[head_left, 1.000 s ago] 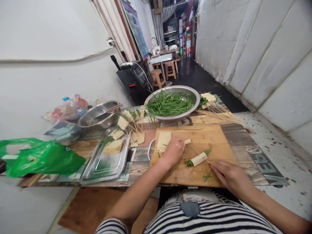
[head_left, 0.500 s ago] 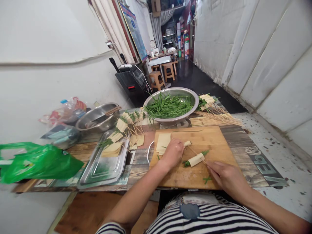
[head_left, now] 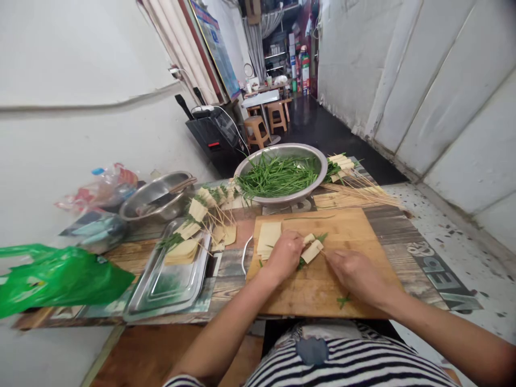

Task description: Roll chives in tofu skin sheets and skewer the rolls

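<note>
My left hand is closed on one end of a rolled tofu sheet over the wooden cutting board. Right beside it lies another tofu roll with green chive ends sticking out. My right hand pinches a thin bamboo skewer that runs into this roll; most of the skewer is hidden by the fingers. A stack of flat tofu sheets rests at the board's left, partly behind my left hand. Bits of chive lie near the front of the board.
Behind the board stands a steel bowl of chives. Bare skewers and finished rolls lie right of it. To the left are a metal tray, skewered rolls, a steel basin and a green plastic bag.
My right hand has moved left and slightly up, bringing the skewered roll against the roll at my left hand. The view has shifted slightly.
</note>
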{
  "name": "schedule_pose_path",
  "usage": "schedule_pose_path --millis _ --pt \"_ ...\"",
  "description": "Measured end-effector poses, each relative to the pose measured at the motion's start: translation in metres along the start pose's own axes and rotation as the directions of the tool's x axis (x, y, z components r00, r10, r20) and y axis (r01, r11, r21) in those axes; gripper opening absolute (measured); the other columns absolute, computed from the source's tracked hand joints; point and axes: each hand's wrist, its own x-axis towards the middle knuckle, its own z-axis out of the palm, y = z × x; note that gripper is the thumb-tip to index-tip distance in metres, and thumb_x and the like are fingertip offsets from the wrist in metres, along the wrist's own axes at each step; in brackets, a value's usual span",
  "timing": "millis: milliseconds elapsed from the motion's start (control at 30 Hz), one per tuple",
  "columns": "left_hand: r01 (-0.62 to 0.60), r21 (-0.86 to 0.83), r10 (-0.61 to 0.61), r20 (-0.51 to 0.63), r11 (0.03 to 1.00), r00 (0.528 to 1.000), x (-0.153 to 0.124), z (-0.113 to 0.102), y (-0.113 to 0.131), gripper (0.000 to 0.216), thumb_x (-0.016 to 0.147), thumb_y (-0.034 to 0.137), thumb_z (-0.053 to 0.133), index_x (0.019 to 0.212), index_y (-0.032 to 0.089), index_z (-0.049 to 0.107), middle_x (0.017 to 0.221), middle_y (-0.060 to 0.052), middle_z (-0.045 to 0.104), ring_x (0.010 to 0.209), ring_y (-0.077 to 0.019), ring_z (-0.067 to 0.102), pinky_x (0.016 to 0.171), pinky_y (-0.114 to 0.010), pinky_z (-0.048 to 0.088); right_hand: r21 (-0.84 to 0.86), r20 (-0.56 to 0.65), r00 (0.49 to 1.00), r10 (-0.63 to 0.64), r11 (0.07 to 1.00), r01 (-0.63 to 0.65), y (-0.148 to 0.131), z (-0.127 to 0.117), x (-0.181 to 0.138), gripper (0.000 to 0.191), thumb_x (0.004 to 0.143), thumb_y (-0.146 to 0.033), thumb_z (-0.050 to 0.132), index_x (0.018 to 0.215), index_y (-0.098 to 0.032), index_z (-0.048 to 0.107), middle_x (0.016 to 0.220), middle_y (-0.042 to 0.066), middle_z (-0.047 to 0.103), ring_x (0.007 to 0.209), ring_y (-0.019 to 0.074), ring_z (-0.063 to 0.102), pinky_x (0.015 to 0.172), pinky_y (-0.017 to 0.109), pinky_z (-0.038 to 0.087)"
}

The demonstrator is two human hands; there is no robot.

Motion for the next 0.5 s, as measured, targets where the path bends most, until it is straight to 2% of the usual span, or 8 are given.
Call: schedule_pose_path --millis 100,200,267,367,500 --pt "0.012 -0.055 -0.008 0.057 0.998 0.998 0.002 -0.006 0.0 0.031 0.095 0.019 0.043 0.072 0.014 0.064 0.078 -0.008 0.064 0.076 -0.0176 0.057 0.074 -0.029 0.045 0.017 0.066 0.998 -0.011 1.0 0.009 0.005 0.003 0.008 0.024 0.088 -0.004 0.037 0.081 -0.014 0.059 0.073 0.006 0.064 0.065 0.0148 0.059 0.06 0.026 0.041" --pt "0.017 -0.022 -0.014 0.105 1.0 0.994 -0.001 -0.007 0.004 0.03 0.094 0.026 0.045 0.074 0.015 0.063 0.077 -0.007 0.063 0.076 -0.0177 0.058 0.074 -0.029 0.045 0.028 0.063 0.998 -0.005 1.0 0.004 0.006 0.007 0.007 0.025 0.089 -0.006 0.037 0.086 -0.013 0.061 0.075 0.006 0.066 0.068 0.0162 0.061 0.062 0.027 0.042" --pt "0.061 0.063 -0.065 0.063 0.996 0.996 -0.005 -0.003 0.009 0.02 0.089 0.031 0.054 0.08 0.015 0.064 0.081 -0.008 0.064 0.08 -0.0204 0.058 0.076 -0.031 0.045 0.018 0.023 1.0 -0.004 1.0 0.004 0.005 0.01 0.005 0.026 0.09 -0.007 0.037 0.086 -0.013 0.061 0.076 0.007 0.067 0.068 0.0171 0.062 0.062 0.028 0.043" --pt "0.142 0.152 -0.14 -0.023 0.978 0.99 -0.007 0.006 0.017 0.012 0.081 0.026 0.062 0.082 0.014 0.064 0.084 -0.009 0.064 0.083 -0.0222 0.058 0.077 -0.032 0.046 0.0 -0.025 0.999 -0.02 1.0 0.02 0.007 0.012 -0.001 0.027 0.091 -0.009 0.037 0.082 -0.014 0.062 0.075 0.007 0.066 0.068 0.0174 0.061 0.063 0.028 0.042" --pt "0.185 0.221 -0.159 -0.131 0.958 0.978 0.014 0.016 0.032 0.014 0.08 0.027 0.06 0.084 0.014 0.065 0.085 -0.01 0.064 0.087 -0.0238 0.058 0.08 -0.035 0.046 -0.041 -0.111 0.993 -0.042 0.998 0.038 0.036 0.004 -0.007 0.027 0.093 -0.017 0.039 0.079 -0.015 0.062 0.071 0.006 0.063 0.065 0.0156 0.057 0.061 0.027 0.04"
